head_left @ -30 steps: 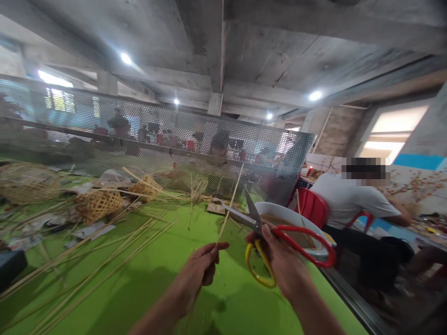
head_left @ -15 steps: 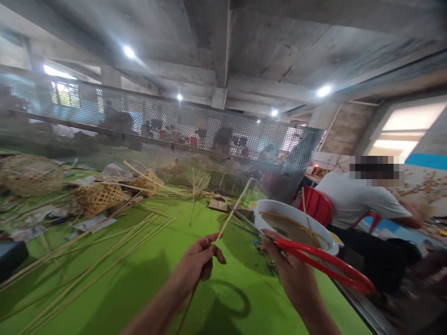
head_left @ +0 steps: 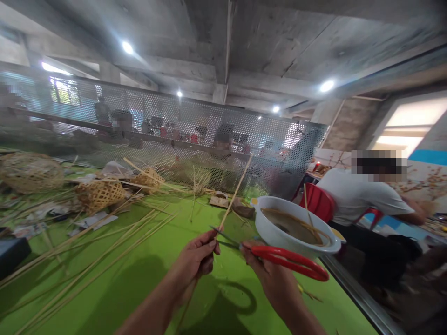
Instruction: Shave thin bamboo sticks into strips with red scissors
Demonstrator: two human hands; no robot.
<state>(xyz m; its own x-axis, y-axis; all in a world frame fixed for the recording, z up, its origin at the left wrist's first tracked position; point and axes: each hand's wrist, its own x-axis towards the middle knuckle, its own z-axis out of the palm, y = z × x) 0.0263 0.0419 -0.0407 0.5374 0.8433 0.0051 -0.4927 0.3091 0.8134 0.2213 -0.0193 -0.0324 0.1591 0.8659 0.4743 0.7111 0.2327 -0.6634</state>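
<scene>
Left hand pinching a strip, right hand gripping scissors.

The left hand (head_left: 200,256) closes on the strip (head_left: 236,193), which rises towards 1 o'clock; its lower end blurs below the fist. The right hand (head_left: 267,270) wraps the scissors (head_left: 289,263), hiding the pivot and most of one handle; the parted blades point to 10 o'clock at the strip beside the left fingertips, contact unclear. At the right hand's 1 o'clock, the bowl (head_left: 260,227) holds murky brown liquid (head_left: 277,227) that obscures its bottom; thin canes (head_left: 307,204) lean in it. At the left hand's 10 o'clock sit woven baskets (head_left: 99,195), contents indistinct. Farther left, the frame edge crops a dark box (head_left: 14,256). Beyond, mesh (head_left: 188,153) blurs people.
</scene>
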